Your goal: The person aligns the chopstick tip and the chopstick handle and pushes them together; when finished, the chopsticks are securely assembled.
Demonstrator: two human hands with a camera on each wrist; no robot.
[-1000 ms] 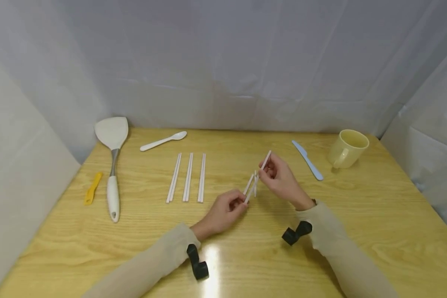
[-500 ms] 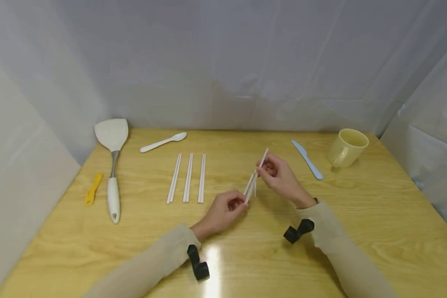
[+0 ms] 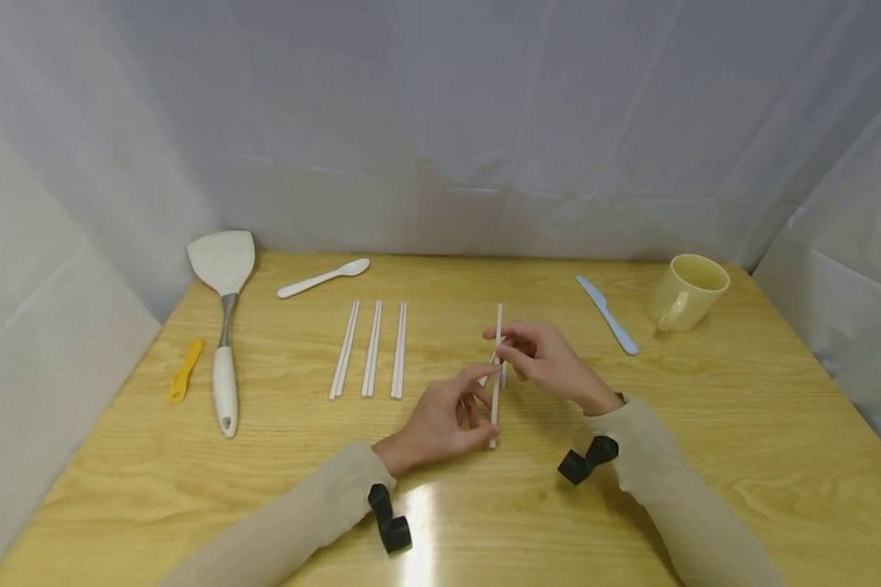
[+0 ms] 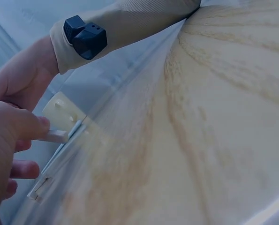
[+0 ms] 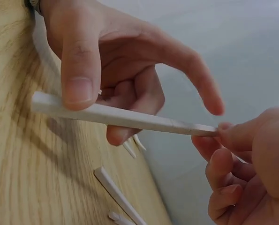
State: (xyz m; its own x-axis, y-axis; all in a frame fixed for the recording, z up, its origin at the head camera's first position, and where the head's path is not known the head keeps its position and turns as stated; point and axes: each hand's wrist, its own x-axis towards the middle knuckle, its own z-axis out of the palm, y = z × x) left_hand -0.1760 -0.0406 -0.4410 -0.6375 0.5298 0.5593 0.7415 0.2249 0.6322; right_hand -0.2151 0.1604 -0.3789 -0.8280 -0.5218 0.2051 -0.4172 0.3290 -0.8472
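Between both hands is a white chopstick (image 3: 494,412), running nearly straight away from the body in the head view. My left hand (image 3: 444,417) has its thumb on the thick near end and a finger beneath it; its index finger stretches forward, off the stick in the right wrist view. Farther along, my right hand (image 3: 546,359) pinches the chopstick's thin part (image 5: 200,130) between thumb and fingers. Below them, on the table, lie loose chopsticks (image 5: 118,194), partly hidden by the hands in the head view.
Three chopstick pairs (image 3: 370,350) lie side by side left of the hands. Beyond them are a white spoon (image 3: 323,279), a large turner (image 3: 223,391) and a small yellow utensil (image 3: 185,371). A blue knife (image 3: 608,316) and yellow mug (image 3: 686,293) stand right.
The held chopstick has swung from a slant to nearly straight and shifted toward the body. My left fingers have spread apart along it; my right hand has moved slightly left and down.
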